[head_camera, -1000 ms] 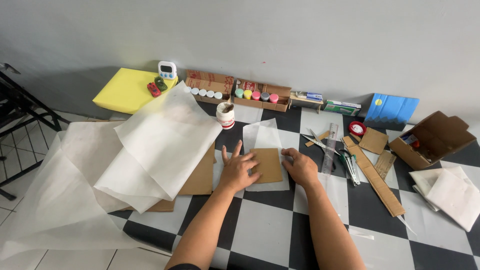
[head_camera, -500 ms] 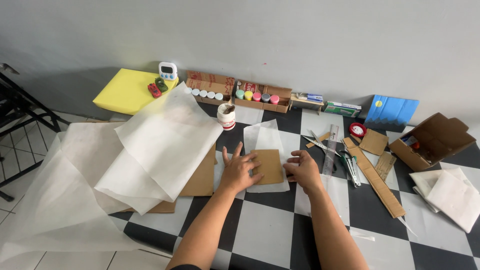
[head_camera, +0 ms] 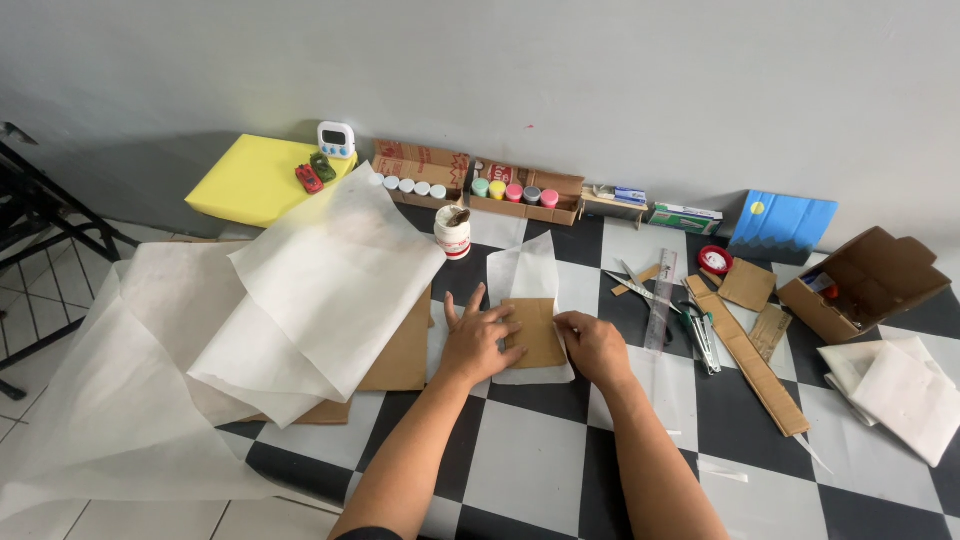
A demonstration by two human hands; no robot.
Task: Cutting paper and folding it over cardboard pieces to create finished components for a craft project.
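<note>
Both hands, left [head_camera: 478, 340] and right [head_camera: 596, 347], press flat, grip open, on the cardboard piece [head_camera: 538, 332] between them.

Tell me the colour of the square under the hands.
Brown: a cardboard square on white paper, seen in the head view.

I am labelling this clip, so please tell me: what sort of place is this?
Probably a craft corner on the floor of a home. Small paint pots stand in cardboard trays by the wall, a ruler and scissors lie on the checkered tiles, and both hands press a cardboard square.
</note>
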